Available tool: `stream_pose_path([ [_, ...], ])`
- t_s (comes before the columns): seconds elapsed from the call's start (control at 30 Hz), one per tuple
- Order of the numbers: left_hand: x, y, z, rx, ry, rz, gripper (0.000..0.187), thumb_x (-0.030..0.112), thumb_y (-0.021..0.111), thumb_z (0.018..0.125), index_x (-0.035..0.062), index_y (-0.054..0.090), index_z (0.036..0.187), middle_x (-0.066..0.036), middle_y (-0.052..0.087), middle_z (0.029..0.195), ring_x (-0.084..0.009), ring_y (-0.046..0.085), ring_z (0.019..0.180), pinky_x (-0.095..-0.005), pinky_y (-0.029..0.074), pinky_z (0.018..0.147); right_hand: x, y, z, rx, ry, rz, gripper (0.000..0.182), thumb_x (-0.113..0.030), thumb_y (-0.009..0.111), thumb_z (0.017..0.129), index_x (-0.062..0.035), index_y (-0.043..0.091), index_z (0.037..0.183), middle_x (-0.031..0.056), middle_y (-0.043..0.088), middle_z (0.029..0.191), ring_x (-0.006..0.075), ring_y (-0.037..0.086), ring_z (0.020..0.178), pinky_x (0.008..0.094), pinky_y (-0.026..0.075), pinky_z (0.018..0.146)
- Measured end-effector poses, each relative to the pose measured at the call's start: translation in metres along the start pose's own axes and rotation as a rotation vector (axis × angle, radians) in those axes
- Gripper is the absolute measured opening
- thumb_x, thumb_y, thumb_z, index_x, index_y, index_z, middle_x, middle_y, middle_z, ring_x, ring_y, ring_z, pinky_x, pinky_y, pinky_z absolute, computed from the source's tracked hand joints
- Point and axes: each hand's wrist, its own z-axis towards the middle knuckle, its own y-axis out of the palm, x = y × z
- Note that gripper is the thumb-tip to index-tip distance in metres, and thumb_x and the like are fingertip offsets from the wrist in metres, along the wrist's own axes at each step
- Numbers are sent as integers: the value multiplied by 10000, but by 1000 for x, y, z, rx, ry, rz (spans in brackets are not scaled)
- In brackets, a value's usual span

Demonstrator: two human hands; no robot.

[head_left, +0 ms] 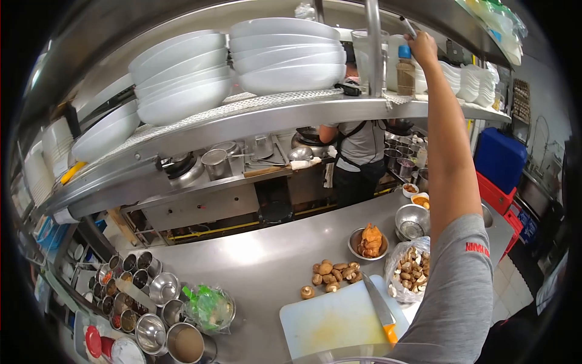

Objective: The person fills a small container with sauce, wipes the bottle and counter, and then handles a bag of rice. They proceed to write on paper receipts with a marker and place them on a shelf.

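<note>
My right hand [422, 48] is raised to the upper shelf, its fingers closed on a slim pen-like object [407, 25]. Just below it on the shelf stands a bottle with a blue cap [404, 70]. My left hand is out of view. Down on the steel counter lies a white cutting board [327, 318], with an orange-handled knife [381, 306] along its right side. Whole brown mushrooms [333, 273] are grouped behind the board, and a plastic bag of mushrooms [412, 273] sits to its right, partly hidden by my arm.
Stacks of white bowls [288, 57] line the shelf [273, 121]. A metal bowl holds a browned piece of food [370, 241]. Metal containers [127, 318] and a bag of greens [209, 309] crowd the counter's left. Beyond the counter, a co-worker [361, 151] stands by the stoves.
</note>
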Motion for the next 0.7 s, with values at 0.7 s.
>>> stream_pose_path([
  [0.7,-6,5,-32,25,-45,79,237,224,464,863,1,520,806,-57,524,677,-176,498,613,-302,419,569,94,-2,-51,719,-157,-5,371,69,422,666,-42,531,1004,191,500,990,404,504,884,455,421,726],
])
